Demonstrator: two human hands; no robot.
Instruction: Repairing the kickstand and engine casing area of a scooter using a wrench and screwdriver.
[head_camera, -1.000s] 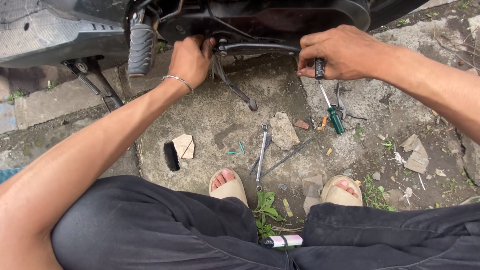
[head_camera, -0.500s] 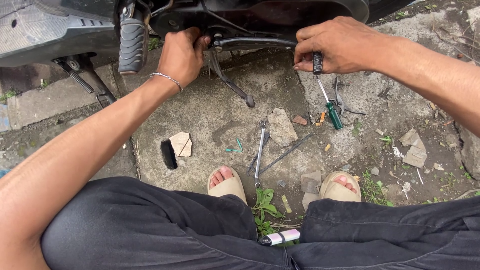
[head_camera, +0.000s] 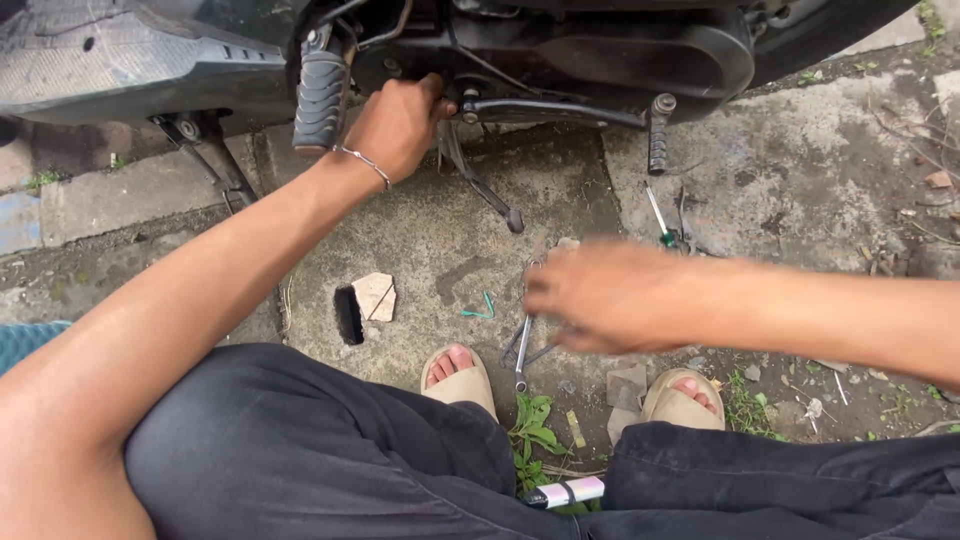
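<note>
below, the blurred right hand (head_camera: 610, 297) hovers over slim silver wrenches (head_camera: 523, 345).

The light is soft, even daylight, without a clear direction. Shadows are weak; only the space under the scooter (head_camera: 560, 50) is dark, and details there are hard to see. There is no strong glare, only a dull shine on the black plastic cover. The right hand (head_camera: 600, 298) is smeared by motion blur, so its fingers cannot be told apart. The left hand (head_camera: 400, 125) and the concrete (head_camera: 780, 190) are sharp. The wide lens bends lines near the edges.
</note>
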